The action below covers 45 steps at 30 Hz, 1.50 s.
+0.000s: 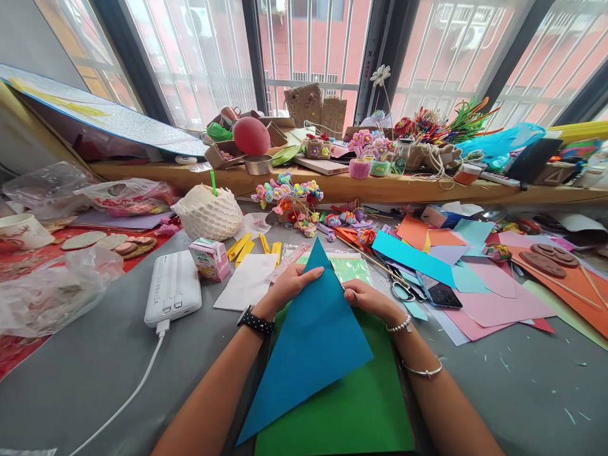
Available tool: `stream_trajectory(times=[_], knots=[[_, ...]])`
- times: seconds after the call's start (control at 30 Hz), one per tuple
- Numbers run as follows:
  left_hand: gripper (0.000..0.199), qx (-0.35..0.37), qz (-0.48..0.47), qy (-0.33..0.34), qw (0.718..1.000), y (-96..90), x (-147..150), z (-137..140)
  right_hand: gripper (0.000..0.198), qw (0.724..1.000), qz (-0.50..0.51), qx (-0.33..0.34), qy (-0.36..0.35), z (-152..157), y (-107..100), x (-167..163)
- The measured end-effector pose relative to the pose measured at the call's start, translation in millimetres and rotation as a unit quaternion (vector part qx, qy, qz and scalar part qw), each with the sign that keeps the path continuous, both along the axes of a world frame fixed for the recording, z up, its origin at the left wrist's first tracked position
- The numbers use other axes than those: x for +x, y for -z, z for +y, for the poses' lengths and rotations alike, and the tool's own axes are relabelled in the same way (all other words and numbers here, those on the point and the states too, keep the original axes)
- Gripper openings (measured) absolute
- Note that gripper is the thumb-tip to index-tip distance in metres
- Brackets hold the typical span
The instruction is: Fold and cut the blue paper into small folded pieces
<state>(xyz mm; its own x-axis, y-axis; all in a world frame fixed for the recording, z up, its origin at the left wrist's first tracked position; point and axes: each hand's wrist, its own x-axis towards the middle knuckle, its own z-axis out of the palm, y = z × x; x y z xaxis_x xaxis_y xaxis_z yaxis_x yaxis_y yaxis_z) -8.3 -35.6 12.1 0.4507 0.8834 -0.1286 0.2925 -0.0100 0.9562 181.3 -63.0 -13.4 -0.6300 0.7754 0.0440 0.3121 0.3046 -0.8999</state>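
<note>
A sheet of blue paper (313, 354), folded into a large triangle with its tip pointing away from me, is held up between both hands. My left hand (295, 285) grips its left edge near the tip, thumb lying on the front face. On the right edge, a little lower, my right hand (368, 296) pinches the paper between thumb and fingers. Beneath it lies a green sheet (351, 411), partly covered by the blue paper. Scissors (403, 290) and a phone (439, 291) rest on the table to the right of my right hand.
A white power bank (173, 288) with a cable, a small pink carton (209, 258) and a white netted coconut (209, 212) stand to the left. Coloured paper sheets (498, 291) spread across the right side. Craft flowers (289, 196) and a crowded wooden ledge (380, 189) line the back.
</note>
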Motion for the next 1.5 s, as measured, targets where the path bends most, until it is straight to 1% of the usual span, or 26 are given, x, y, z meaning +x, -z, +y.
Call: stream_trajectory(times=[0.13,0.37,0.5,0.63,0.8,0.97,1.3,1.5], knots=[[0.045,0.001,-0.005,0.0,1.0,-0.1,-0.4,0.0,0.061,1.0,-0.004,0.003,0.014,0.4,1.4,0.1],[0.046,0.004,-0.019,0.01,1.0,2.2,-1.2,2.3,0.061,1.0,0.004,0.019,0.017,2.3,3.5,-1.8],[0.047,0.008,-0.009,0.008,1.0,3.4,-0.5,1.9,0.064,0.999,0.016,0.027,0.008,2.2,3.0,-2.7],[0.047,0.008,0.002,0.009,1.0,3.9,-0.7,1.0,0.065,1.0,0.02,0.022,-0.003,2.2,3.5,-2.5],[0.046,0.006,-0.011,0.006,1.0,3.9,-0.8,0.9,0.062,0.999,0.029,0.022,0.012,3.2,5.9,-2.2],[0.045,-0.009,-0.017,0.015,1.0,4.9,-0.1,1.0,0.064,0.999,0.034,0.017,0.006,2.3,6.6,-1.4],[0.045,0.011,-0.018,0.019,1.0,6.6,0.2,3.2,0.068,0.999,0.021,0.012,0.027,3.8,10.2,-1.2],[0.045,-0.007,-0.017,0.04,0.999,5.8,0.8,1.0,0.071,0.999,0.033,0.025,-0.001,1.4,3.6,-2.4]])
